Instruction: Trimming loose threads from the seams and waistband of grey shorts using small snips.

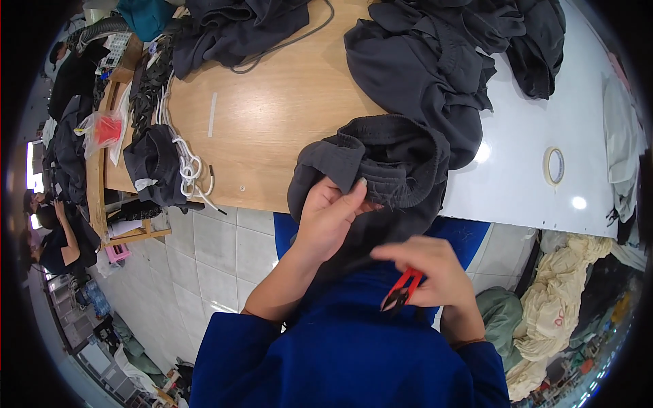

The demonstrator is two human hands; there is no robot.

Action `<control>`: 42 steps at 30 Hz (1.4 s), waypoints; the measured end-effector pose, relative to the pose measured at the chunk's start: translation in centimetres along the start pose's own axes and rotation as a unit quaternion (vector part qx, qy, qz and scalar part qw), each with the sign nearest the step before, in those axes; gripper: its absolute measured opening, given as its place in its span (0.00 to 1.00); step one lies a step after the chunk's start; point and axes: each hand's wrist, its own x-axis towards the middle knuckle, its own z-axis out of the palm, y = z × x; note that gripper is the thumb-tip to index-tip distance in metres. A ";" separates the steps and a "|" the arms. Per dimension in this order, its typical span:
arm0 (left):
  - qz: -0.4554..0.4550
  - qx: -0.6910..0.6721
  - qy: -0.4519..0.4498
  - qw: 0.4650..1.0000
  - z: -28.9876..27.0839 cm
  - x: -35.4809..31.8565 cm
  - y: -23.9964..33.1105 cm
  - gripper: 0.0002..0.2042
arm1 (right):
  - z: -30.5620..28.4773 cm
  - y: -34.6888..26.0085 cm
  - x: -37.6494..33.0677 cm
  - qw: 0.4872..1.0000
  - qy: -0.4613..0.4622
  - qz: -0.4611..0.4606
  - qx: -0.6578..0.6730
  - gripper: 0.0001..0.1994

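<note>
My left hand (pixel 330 216) pinches the gathered waistband of a dark grey garment (pixel 415 146), thumb on top, at the table's front edge. Loose thread ends stick out of the waistband beside my thumb. The garment's lower part hangs over the edge toward my lap. To the right and nearer to me, my right hand (pixel 432 268) is closed around small red-handled thread snips (pixel 401 291), their dark blades pointing down and toward me. Its index finger stretches out toward the garment without touching it.
More dark garments (pixel 422 61) are piled on the wooden table (pixel 258 115) and the white table (pixel 517 163). A tape roll (pixel 554 166) lies on the right. White cords (pixel 190 163) hang at the left; cream cloth (pixel 558 306) is heaped at lower right. Other people sit far left.
</note>
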 end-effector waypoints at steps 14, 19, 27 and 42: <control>0.000 0.004 0.048 0.999 1.9 -0.7 0.3 0.08 | -0.5 1.6 1.3 0.904 0.332 -0.040 -0.268 0.18; -0.025 0.018 0.037 0.999 2.1 -0.9 0.5 0.07 | -0.5 1.5 1.6 0.892 0.327 -0.040 -0.309 0.18; -0.035 0.027 0.034 0.998 2.0 -1.1 0.4 0.07 | -0.5 1.4 1.8 0.887 0.326 -0.069 -0.319 0.17; -0.058 0.009 0.041 0.997 2.4 -1.3 0.7 0.07 | 0.0 1.3 1.6 0.884 0.339 -0.058 -0.316 0.17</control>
